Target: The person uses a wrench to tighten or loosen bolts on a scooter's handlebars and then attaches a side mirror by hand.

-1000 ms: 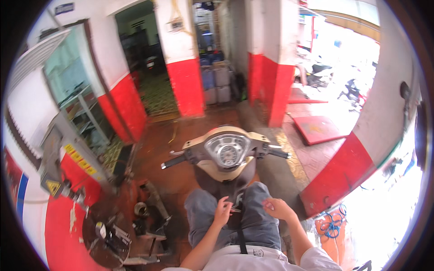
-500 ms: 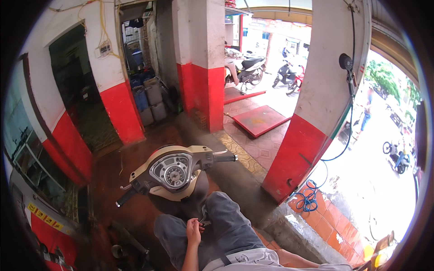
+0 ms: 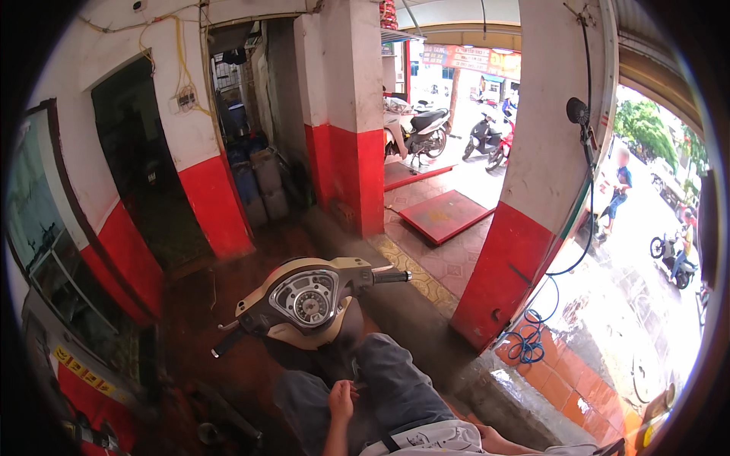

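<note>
I sit behind a beige and brown scooter (image 3: 279, 308), its handlebars and round dial unit in front of me. My left hand (image 3: 342, 400) rests between my grey-trousered knees (image 3: 388, 380), closed, with its fingers curled; whatever it may hold is hidden. My right hand (image 3: 488, 438) lies low beside my right hip, its fingers mostly out of sight, so I cannot tell their shape.
Red-and-white pillars (image 3: 498, 277) frame a bright opening with a raised red platform (image 3: 445, 213), parked motorbikes (image 3: 426, 133) and people (image 3: 618, 190) outside. A blue hose (image 3: 526, 346) coils by the right pillar. Metal equipment (image 3: 91, 433) stands at lower left.
My view has swung right, bringing the street opening further in. My right hand has moved from beside my right knee down and back to my hip; my left stays between the knees.
</note>
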Tool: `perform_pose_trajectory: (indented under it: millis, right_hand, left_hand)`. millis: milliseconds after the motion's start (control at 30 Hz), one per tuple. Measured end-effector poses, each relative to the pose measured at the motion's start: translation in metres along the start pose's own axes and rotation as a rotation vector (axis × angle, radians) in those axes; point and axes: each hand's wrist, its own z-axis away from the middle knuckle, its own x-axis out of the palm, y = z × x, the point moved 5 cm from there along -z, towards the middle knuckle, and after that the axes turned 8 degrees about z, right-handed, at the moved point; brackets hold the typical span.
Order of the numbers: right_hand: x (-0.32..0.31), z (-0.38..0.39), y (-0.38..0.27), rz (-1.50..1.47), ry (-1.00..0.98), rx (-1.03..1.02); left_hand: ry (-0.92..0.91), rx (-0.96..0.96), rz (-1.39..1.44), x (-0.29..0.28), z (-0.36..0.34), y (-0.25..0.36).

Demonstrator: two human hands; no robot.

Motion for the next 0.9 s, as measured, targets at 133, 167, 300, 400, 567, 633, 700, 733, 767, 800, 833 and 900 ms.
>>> perform_pose_trajectory:
  millis: [133, 167, 300, 400, 567, 633, 700, 733, 767, 800, 833, 900]
  right_hand:
    - [0.013, 0.005, -0.010, -0.033, 0.019, 0.008]
    - [0.018, 0.005, -0.014, -0.046, 0.022, 0.013]
    - [0.032, 0.018, -0.019, -0.060, 0.043, 0.045]
    - [0.047, 0.045, -0.009, -0.078, 0.053, 0.101]
    - [0.055, 0.039, -0.007, -0.065, 0.077, 0.064]
    - [0.061, 0.050, -0.004, -0.088, 0.103, 0.090]
    - [0.070, 0.055, -0.002, -0.104, 0.129, 0.106]
    - [0.073, 0.060, 0.001, -0.110, 0.139, 0.118]
    - [0.077, 0.057, 0.002, -0.118, 0.144, 0.113]
    - [0.080, 0.058, 0.000, -0.120, 0.152, 0.118]
    - [0.081, 0.058, 0.000, -0.122, 0.157, 0.122]
    - [0.074, 0.059, 0.004, -0.112, 0.172, 0.116]
  left_hand:
    - [-0.021, -0.035, -0.023, -0.008, 0.003, -0.001]
    - [-0.020, -0.022, -0.022, -0.010, 0.003, 0.000]
    - [-0.029, 0.018, -0.080, -0.022, -0.002, -0.012]
    - [-0.066, -0.005, -0.060, -0.002, 0.002, -0.013]
    - [-0.017, 0.021, -0.076, -0.036, -0.013, -0.030]
    - [-0.043, 0.041, -0.110, -0.020, -0.008, -0.018]
    - [-0.079, 0.069, -0.153, -0.013, -0.008, -0.018]
    - [-0.090, 0.052, -0.160, -0.010, -0.006, -0.019]
    - [-0.086, 0.044, -0.171, -0.010, -0.005, -0.012]
    - [-0.092, 0.040, -0.172, -0.007, -0.004, -0.009]
    - [-0.101, 0.122, -0.261, -0.004, -0.003, -0.002]
    - [-0.105, 0.210, -0.346, -0.002, -0.003, 0.005]
